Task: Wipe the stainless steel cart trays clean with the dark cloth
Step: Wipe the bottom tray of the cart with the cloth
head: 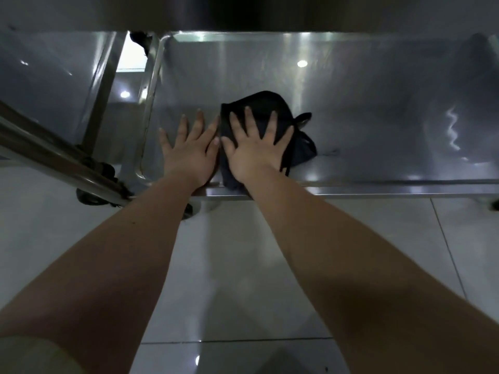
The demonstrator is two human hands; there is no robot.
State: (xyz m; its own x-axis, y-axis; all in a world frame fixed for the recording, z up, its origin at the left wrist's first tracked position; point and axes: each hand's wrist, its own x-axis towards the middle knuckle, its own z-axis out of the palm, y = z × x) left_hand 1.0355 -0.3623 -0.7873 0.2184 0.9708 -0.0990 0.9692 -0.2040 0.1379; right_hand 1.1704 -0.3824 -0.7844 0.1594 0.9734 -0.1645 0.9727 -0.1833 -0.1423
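Note:
A dark cloth (299, 141) lies bunched on the lower stainless steel cart tray (364, 109), near its front left. My right hand (256, 149) presses flat on the cloth with its fingers spread. Just to the left, my left hand (189, 149) rests flat on the bare tray, fingers straight and spread, its thumb touching the cloth's edge. Both forearms reach in over the tray's front rim (378, 188).
An upper shelf (243, 12) of the cart overhangs the tray at the top. A steel handle bar (54, 155) slants across the left, with a dark caster (89, 195) below it. White glossy floor tiles (229, 265) lie under my arms.

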